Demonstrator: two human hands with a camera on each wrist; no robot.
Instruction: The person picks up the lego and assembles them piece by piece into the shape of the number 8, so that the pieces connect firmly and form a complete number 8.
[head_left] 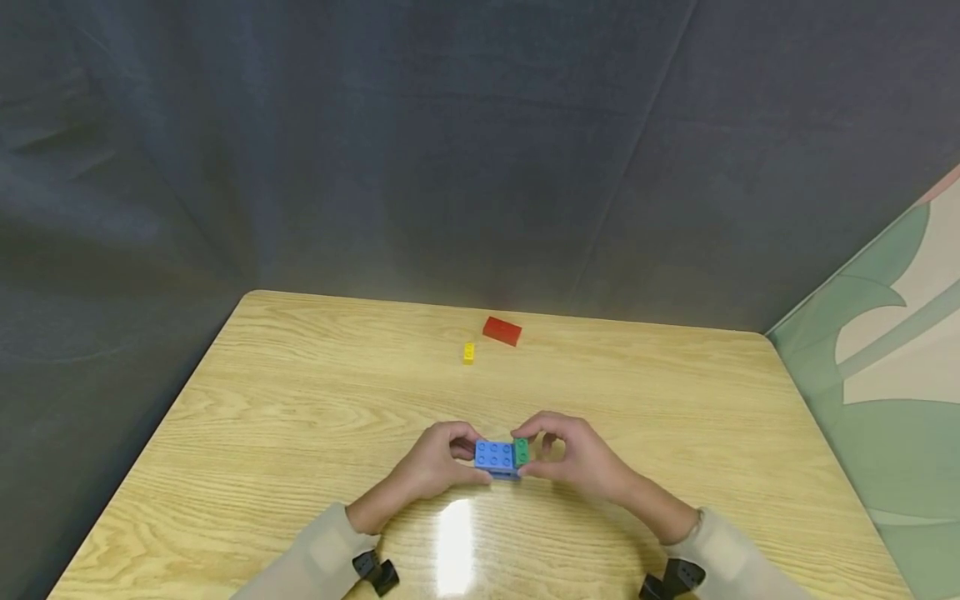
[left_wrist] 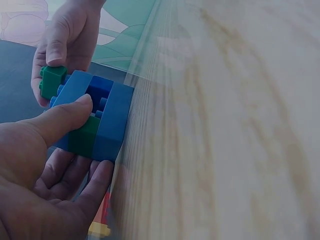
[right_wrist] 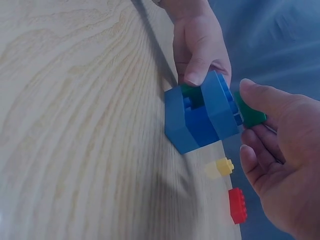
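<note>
A stack of toy building bricks stands on the table, with a long blue brick (head_left: 493, 455) on top and another blue brick (left_wrist: 114, 122) at the bottom. Between those two layers sit a green brick (left_wrist: 84, 136) and a darker blue brick (right_wrist: 201, 124), with a gap separating them. My left hand (head_left: 438, 462) grips the stack's left end, thumb on the near side. A small green brick (head_left: 521, 452) is pinched by my right hand (head_left: 581, 458) over the top brick's right end. Blue studs show beside it; whether it is seated, I cannot tell.
Farther back on the wooden table (head_left: 315, 375) lie a small yellow brick (head_left: 468, 353) and a red brick (head_left: 502, 331), the red one close to the far edge. Dark cloth (head_left: 480, 150) hangs behind the table, and a patterned panel (head_left: 892, 375) borders its right side.
</note>
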